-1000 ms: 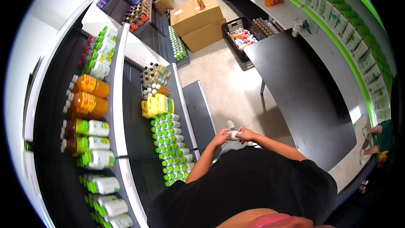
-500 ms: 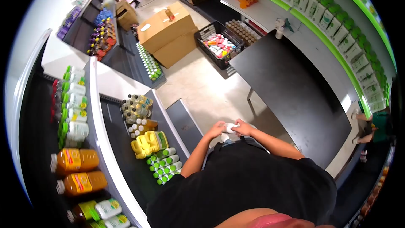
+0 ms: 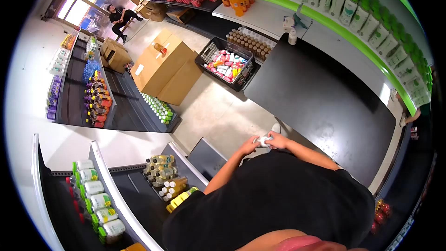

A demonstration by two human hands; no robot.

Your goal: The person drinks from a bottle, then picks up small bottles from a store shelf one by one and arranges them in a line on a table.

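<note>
Between my two hands, in front of my waist, is a small white object (image 3: pixel 264 141); its kind is too small to make out. My left hand (image 3: pixel 250 145) has its fingers closed on the left end of it. My right hand (image 3: pixel 278 140) grips the other end, fingers bent around it. Both forearms reach forward from my black shirt, and a shoe (image 3: pixel 276 128) shows just beyond the hands. To the right of them is the near edge of a black table (image 3: pixel 320 97).
A black crate (image 3: pixel 238 83) full of small packs stands beyond the table, beside a large cardboard box (image 3: pixel 181 81). Shelves of bottles (image 3: pixel 95 190) line the left; green-capped bottles (image 3: pixel 348 9) line the right shelf. A white bottle (image 3: pixel 292 37) stands on the table. A person (image 3: pixel 121 19) sits far back.
The view has turned and shifted, so the box, crate and table lie further left and the doorway shows. Both hands still hold the white object, with the feet a little further ahead.
</note>
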